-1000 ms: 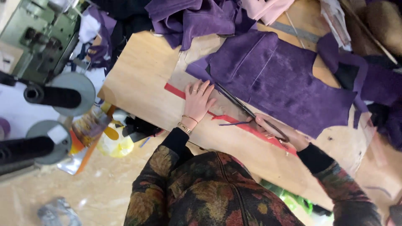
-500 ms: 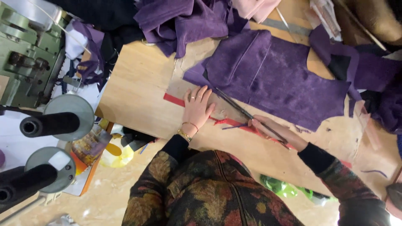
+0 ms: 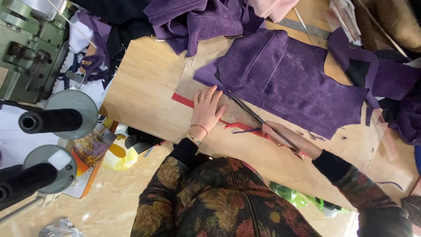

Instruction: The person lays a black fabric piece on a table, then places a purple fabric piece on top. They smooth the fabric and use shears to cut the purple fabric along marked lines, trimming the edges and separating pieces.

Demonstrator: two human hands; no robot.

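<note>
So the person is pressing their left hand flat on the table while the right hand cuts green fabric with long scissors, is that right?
Not quite: the fabric is purple, not green. The head view shows it spread on the wooden table. The rest holds: the left hand lies flat by the red strip, and the right hand holds the long scissors at the fabric's edge.

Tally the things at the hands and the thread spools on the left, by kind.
Scissors: 1
Red ruler: 1
Flat purple fabric piece: 1
Dark thread spools: 2
Hands, left hand and right hand: 2
Total: 7
</note>
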